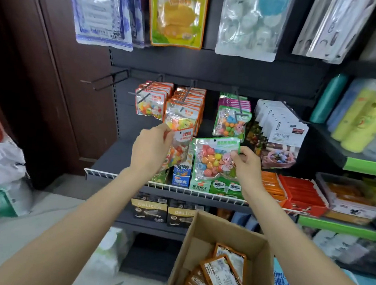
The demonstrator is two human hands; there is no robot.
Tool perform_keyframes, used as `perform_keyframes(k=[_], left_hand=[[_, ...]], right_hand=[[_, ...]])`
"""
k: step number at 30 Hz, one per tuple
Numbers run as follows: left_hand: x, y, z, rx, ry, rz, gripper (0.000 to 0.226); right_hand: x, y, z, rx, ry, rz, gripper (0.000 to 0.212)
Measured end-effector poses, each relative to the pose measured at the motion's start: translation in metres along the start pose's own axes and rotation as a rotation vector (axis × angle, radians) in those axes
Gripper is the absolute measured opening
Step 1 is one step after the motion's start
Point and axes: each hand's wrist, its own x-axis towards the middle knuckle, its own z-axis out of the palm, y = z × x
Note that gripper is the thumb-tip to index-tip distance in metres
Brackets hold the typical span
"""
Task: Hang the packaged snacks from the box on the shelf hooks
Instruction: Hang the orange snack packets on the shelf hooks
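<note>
Left hand (151, 149): my fingers pinch an orange-edged candy pack (178, 148) by its left side, long axis upright, header up, tilted a little right, just below the orange row on its hook (185, 97). Right hand (246, 163): fingers curled on the right edge of a green-edged pack (214, 159), upright, face toward me. Cardboard box (199, 237) below, orange packs (221, 275) lying inside.

Dark wooden door (60, 69) left; pale floor (17, 237) below.
</note>
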Motion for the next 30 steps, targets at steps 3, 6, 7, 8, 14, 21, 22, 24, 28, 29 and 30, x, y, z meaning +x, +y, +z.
perform_keyframes(k=[3, 6, 7, 8, 14, 21, 22, 24, 28, 29, 30], left_hand=[[0.027, 0.001, 0.008, 0.002, -0.023, 0.023, 0.023], [0.046, 0.000, 0.022, -0.035, -0.060, 0.047, 0.022], [0.051, 0.000, 0.027, -0.052, -0.070, 0.061, 0.022], [0.056, 0.000, 0.033, -0.065, -0.080, 0.074, 0.021], [0.080, 0.008, 0.060, -0.105, -0.097, 0.130, 0.024], [0.089, 0.010, 0.079, -0.105, -0.112, 0.114, 0.023], [0.089, 0.009, 0.080, -0.109, -0.111, 0.107, 0.022], [0.088, 0.009, 0.082, -0.119, -0.112, 0.098, 0.021], [0.090, 0.007, 0.081, -0.135, -0.100, 0.087, 0.020], [0.091, 0.006, 0.081, -0.140, -0.103, 0.088, 0.020], [0.092, 0.006, 0.081, -0.144, -0.107, 0.092, 0.020]], right_hand=[[0.028, 0.001, 0.010, -0.005, 0.113, 0.062, 0.015], [0.054, 0.007, 0.011, 0.018, 0.204, 0.128, 0.016], [0.061, 0.009, 0.011, 0.023, 0.225, 0.139, 0.016], [0.067, 0.011, 0.010, 0.022, 0.246, 0.148, 0.018], [0.099, 0.015, 0.003, -0.008, 0.303, 0.149, 0.022], [0.117, 0.030, -0.001, -0.051, 0.249, 0.108, 0.017], [0.119, 0.031, -0.002, -0.054, 0.247, 0.098, 0.017], [0.122, 0.034, -0.002, -0.060, 0.250, 0.086, 0.017], [0.126, 0.040, -0.002, -0.090, 0.256, 0.031, 0.015], [0.126, 0.041, -0.001, -0.102, 0.263, 0.023, 0.016], [0.125, 0.043, -0.001, -0.118, 0.272, 0.017, 0.016]])
